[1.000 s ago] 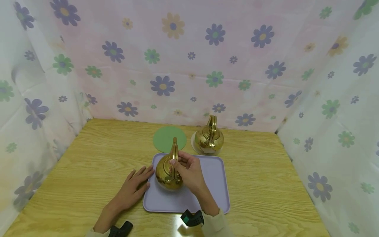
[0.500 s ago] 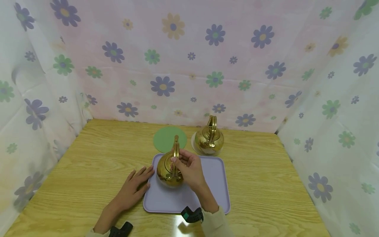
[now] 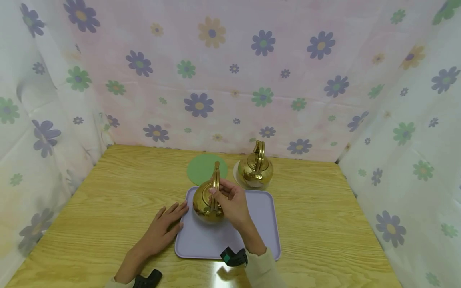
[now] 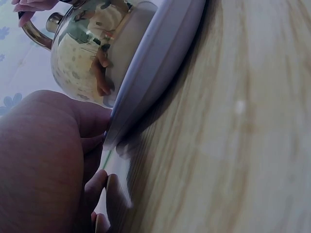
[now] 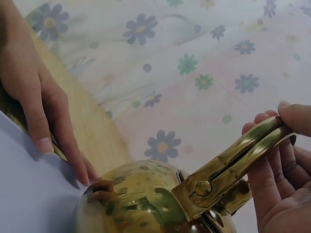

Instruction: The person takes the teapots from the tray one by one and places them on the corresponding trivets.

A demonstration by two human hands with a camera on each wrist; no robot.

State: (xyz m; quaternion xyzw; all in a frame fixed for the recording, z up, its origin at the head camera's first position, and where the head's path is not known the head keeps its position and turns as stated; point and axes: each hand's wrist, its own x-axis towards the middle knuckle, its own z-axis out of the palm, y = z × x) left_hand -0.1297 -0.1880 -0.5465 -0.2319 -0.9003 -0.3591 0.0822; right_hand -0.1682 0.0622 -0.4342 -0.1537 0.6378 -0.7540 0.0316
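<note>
A shiny gold kettle point(image 3: 203, 202) point(image 4: 82, 53) point(image 5: 141, 199) is over the left half of a lilac tray point(image 3: 259, 224). My right hand point(image 3: 230, 200) grips its upright handle point(image 5: 238, 155), fingers and thumb curled round it. Whether the kettle's base touches the tray I cannot tell. My left hand point(image 3: 163, 226) point(image 5: 29, 82) lies flat on the wooden table, its straight fingers resting on the tray's left edge point(image 4: 155, 73). A second gold kettle point(image 3: 256, 170) stands on a white coaster point(image 3: 235, 175) behind the tray, to the right.
A round green coaster point(image 3: 201, 168) lies behind the tray, left of the second kettle. Flowered cloth walls close in the table point(image 3: 324, 224) at the back and on both sides. Bare wood shows left and right of the tray.
The kettle in my right hand has shifted a little up and toward the far side of the tray. My left hand has stayed at the tray's edge.
</note>
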